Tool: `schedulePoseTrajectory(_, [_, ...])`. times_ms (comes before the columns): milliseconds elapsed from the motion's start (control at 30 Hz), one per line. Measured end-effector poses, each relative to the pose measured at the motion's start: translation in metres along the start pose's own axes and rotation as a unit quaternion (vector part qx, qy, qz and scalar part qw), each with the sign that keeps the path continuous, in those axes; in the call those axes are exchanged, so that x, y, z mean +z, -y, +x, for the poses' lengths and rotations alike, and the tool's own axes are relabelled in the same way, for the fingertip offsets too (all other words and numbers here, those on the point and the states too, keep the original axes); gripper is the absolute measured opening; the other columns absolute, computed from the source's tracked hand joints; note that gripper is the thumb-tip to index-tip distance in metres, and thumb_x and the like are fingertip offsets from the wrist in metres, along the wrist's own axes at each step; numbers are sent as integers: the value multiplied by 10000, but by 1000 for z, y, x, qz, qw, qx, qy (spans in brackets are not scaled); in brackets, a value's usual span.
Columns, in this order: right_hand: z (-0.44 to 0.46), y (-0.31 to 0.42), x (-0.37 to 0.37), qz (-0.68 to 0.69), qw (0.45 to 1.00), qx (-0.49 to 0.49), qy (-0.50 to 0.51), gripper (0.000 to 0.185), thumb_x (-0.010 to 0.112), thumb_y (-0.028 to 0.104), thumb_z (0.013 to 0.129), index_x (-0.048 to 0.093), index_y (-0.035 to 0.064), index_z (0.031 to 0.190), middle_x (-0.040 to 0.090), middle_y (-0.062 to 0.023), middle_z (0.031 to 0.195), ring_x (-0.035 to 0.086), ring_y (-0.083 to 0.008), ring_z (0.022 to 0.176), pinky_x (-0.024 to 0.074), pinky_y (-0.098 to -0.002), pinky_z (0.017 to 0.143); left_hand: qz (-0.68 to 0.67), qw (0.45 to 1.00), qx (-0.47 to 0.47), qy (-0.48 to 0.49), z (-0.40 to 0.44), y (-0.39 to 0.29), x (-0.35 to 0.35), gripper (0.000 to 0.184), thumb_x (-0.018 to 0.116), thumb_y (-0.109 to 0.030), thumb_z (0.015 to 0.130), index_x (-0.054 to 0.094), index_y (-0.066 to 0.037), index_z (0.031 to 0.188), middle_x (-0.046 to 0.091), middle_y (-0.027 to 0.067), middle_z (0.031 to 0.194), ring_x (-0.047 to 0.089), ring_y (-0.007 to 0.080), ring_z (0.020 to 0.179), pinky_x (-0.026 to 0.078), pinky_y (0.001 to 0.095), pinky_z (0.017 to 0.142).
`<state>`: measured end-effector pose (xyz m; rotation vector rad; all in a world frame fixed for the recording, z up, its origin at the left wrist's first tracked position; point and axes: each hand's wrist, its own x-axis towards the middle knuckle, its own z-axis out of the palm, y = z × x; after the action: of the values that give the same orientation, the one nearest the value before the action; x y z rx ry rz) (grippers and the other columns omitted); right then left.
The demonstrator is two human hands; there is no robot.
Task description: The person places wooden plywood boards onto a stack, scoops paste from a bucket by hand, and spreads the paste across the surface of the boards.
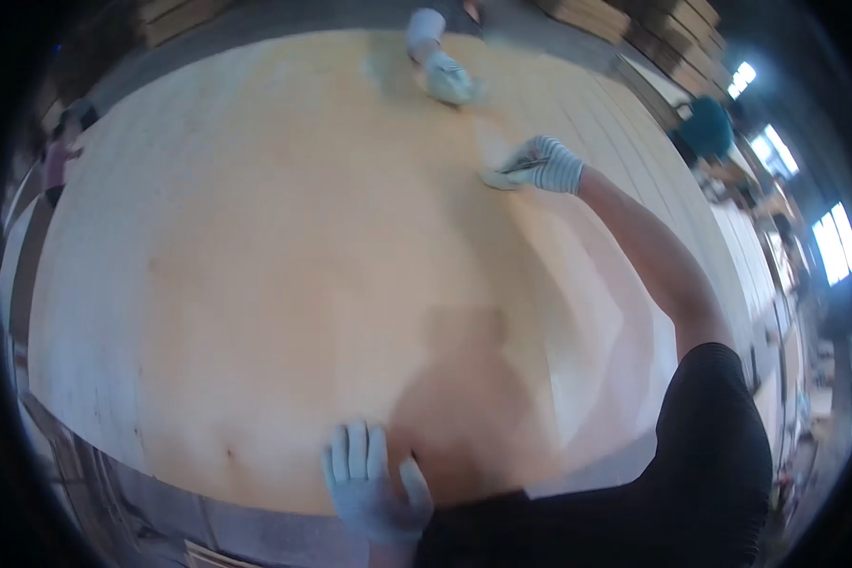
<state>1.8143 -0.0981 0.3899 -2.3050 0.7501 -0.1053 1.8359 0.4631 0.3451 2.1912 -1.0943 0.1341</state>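
A large pale wood sheet fills the middle of the head view. Near its bottom edge my left hand, in a light glove, lies flat with its fingers spread and holds nothing. My right hand, gloved with a striped cuff, reaches out to the upper right part of the sheet. Its fingers are closed on a thin flat pale tool, whose edge rests on the wood. My head and arm cast a shadow over the sheet.
Across the sheet a co-worker's gloved hand touches the far edge area. Another person is at the far left, and someone in a teal cap at the right. Stacked boards stand behind.
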Motion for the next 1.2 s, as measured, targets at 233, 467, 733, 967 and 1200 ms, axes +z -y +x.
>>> schedulePoseTrajectory(233, [-341,89,122,50,983,-176,-30,214,759,23,990,797,4,1199,823,-111,1184,788,-183,1106,612,-331,998,-167,960,223,-31,-31,27,-19,429,653,-144,903,688,-15,1310,677,201,1402,638,401,1299,488,549,1119])
schedulePoseTrajectory(467, [-301,70,87,68,992,-32,-101,232,791,45,953,789,-50,1165,830,-131,1070,781,-159,965,633,-326,855,-217,946,237,50,-127,72,-84,368,632,-115,945,685,-36,1301,695,174,1376,650,403,1276,488,553,1120])
schedulePoseTrajectory(733, [-455,188,165,68,994,-61,-58,183,754,13,997,788,-41,1169,825,-147,1147,783,-177,989,636,-307,881,-262,940,-166,141,-250,219,-134,324,518,-176,1107,739,25,1232,731,179,1321,683,346,1244,507,463,1110])
schedulePoseTrajectory(967, [-293,231,181,472,879,4,-60,283,769,20,955,750,-62,1225,806,-136,967,731,-144,826,612,-316,728,-215,957,-192,28,-219,255,-214,363,479,-201,1137,732,30,1256,718,197,1340,670,334,1259,499,456,1120])
schedulePoseTrajectory(1200, [-297,280,245,50,998,-12,-29,186,804,60,935,815,7,1113,814,-97,966,748,-130,875,608,-305,804,-282,921,-269,11,-235,393,-258,425,460,-277,1165,685,37,1341,701,188,1390,649,316,1296,479,442,1147])
